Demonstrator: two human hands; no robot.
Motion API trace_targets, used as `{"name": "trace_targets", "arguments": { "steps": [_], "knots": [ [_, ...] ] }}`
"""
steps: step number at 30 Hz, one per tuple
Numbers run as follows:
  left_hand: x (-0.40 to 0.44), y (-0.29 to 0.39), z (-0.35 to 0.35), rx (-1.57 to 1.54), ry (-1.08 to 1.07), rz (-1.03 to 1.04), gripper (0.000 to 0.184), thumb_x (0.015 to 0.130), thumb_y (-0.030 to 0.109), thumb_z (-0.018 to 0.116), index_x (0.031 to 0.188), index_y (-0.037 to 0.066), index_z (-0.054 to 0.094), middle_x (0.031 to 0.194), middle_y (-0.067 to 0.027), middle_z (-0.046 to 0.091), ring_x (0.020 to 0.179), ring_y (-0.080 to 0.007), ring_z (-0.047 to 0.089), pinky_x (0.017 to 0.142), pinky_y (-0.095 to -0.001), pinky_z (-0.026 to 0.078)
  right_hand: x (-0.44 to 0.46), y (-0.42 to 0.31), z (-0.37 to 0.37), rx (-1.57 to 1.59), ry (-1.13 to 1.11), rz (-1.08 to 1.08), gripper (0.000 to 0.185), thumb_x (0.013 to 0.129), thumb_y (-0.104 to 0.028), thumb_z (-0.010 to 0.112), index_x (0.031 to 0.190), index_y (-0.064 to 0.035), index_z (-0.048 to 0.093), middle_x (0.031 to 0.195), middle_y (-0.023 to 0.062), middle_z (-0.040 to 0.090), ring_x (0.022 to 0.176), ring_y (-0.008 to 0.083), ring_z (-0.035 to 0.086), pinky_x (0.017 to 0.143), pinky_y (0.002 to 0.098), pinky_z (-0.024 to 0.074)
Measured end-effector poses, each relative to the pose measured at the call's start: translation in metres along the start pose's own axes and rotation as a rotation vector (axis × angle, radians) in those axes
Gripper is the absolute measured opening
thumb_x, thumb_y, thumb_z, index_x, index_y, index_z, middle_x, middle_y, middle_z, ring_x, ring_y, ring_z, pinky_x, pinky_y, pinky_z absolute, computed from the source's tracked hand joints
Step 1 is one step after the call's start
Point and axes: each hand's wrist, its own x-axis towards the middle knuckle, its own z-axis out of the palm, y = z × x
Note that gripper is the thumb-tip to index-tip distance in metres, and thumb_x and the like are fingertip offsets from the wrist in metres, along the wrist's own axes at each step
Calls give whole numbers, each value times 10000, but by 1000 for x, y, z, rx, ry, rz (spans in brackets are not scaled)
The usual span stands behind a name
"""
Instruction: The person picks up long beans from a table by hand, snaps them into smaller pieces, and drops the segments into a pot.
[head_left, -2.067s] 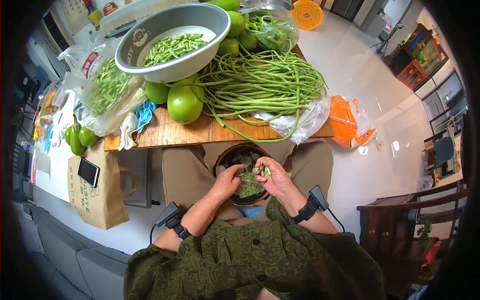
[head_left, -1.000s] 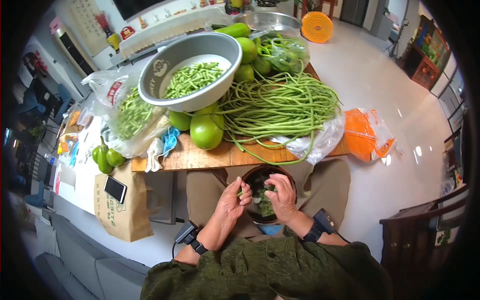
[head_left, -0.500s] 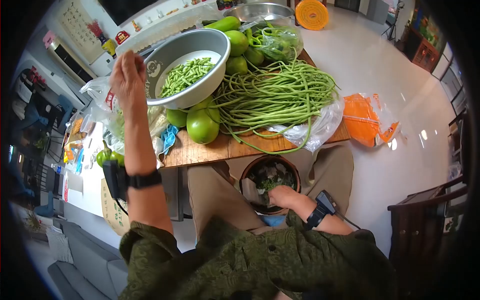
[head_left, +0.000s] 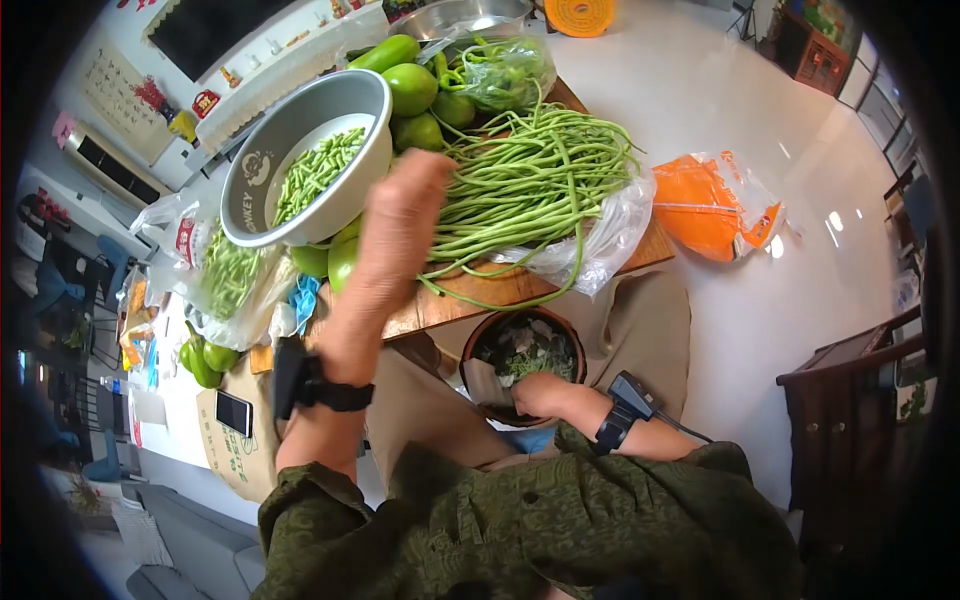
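My left hand (head_left: 408, 205), smeared by motion, is above the front left end of a pile of long green beans (head_left: 540, 190); its fingers cannot be made out. To its left, a grey-and-white basin (head_left: 375, 150) holds short cut bean pieces (head_left: 318, 175) and rests tilted on green, round vegetables (head_left: 412, 90). Low between my knees, my right hand (head_left: 540, 394) is curled at the rim of a round brown bin (head_left: 578, 350) with green and pale scraps inside. Its fingertips are hidden, and whatever they hold does not show.
The wooden tabletop (head_left: 440, 308) has clear plastic (head_left: 590, 240) under the beans and a bagged green vegetable (head_left: 515, 75) behind. An orange bag (head_left: 710, 205) lies right. On the left are a phone (head_left: 234, 413), green peppers (head_left: 205, 358) and a bag of beans (head_left: 228, 270).
My left hand has swung from beside the basin rightward to the long beans. My right hand stays at the bin. The view has shifted, and a phone now shows on the left.
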Motion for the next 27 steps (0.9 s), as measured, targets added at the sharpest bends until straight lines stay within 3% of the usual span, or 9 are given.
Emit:
{"name": "trace_targets", "arguments": {
  "steps": [4, 6, 12, 15, 17, 20, 23, 24, 27],
  "knots": [
    [-14, -37, 61, 171, -373, -17, 113, 750, 47, 583, 850, -5, 577, 820, -160, 560, 786, -328, 565, 658, -387, 453, -8, -6, -7, -2, -16, -2, 259, 704, -245, 556, 762, -8, 643, 781, 196, 609, 782, 360, 583, 692, 427, 451],
    [-19, -40, 79, 324, -353, -30, 90, 752, 58, 578, 817, -3, 587, 820, -162, 554, 795, -330, 554, 675, -410, 441, -9, -6, -6, 13, 7, -5, 264, 702, -248, 555, 754, -6, 646, 783, 199, 610, 785, 360, 584, 693, 427, 451],
    [-15, -49, 87, 291, -521, 61, 109, 746, 92, 581, 808, 3, 564, 825, -165, 539, 826, -347, 522, 704, -428, 420, -15, -9, -16, 71, -19, -13, 243, 695, -158, 546, 813, 35, 637, 867, 215, 611, 834, 357, 591, 732, 409, 462],
    [-16, -54, 82, 440, -456, 74, 84, 773, 80, 532, 809, 6, 514, 803, -174, 543, 801, -366, 525, 687, -433, 420, -12, -11, -15, 90, -4, -2, 237, 701, -142, 531, 798, 49, 633, 853, 217, 611, 838, 355, 592, 730, 408, 462],
    [-13, -51, 70, 408, -398, -37, 73, 801, 71, 478, 805, -1, 469, 787, -192, 551, 783, -391, 527, 664, -433, 420, -16, -12, -19, 102, -52, -9, 231, 704, -121, 510, 791, 54, 633, 846, 223, 609, 841, 356, 591, 731, 406, 462],
    [-11, -45, 40, 178, -289, -260, 81, 829, 67, 451, 811, -12, 445, 744, -153, 562, 673, -273, 553, 607, -364, 430, -16, -12, -18, 97, -2, -24, 235, 701, -119, 504, 793, 55, 633, 843, 228, 607, 843, 360, 589, 730, 407, 462],
    [-7, -33, 9, -61, -70, -487, 82, 869, 29, 407, 819, 31, 472, 741, -56, 568, 682, -131, 545, 565, -253, 423, -11, -8, -13, 108, 18, -35, 238, 706, -167, 528, 814, 21, 628, 836, 219, 602, 829, 367, 582, 724, 417, 456],
    [-10, -24, 3, -128, 58, -324, 58, 879, 19, 418, 843, 12, 463, 730, -50, 574, 636, -103, 523, 551, -254, 420, -9, -4, -9, 117, 16, -17, 241, 710, -209, 553, 831, -12, 622, 815, 209, 600, 813, 369, 577, 720, 425, 450],
    [-15, -16, -13, -94, 151, -204, 78, 895, 10, 409, 896, 14, 487, 772, -53, 576, 680, -111, 538, 570, -242, 432, -7, -3, -11, 80, 49, -54, 241, 723, -214, 554, 853, -18, 606, 808, 204, 597, 814, 369, 574, 713, 428, 444]
  ]
}}
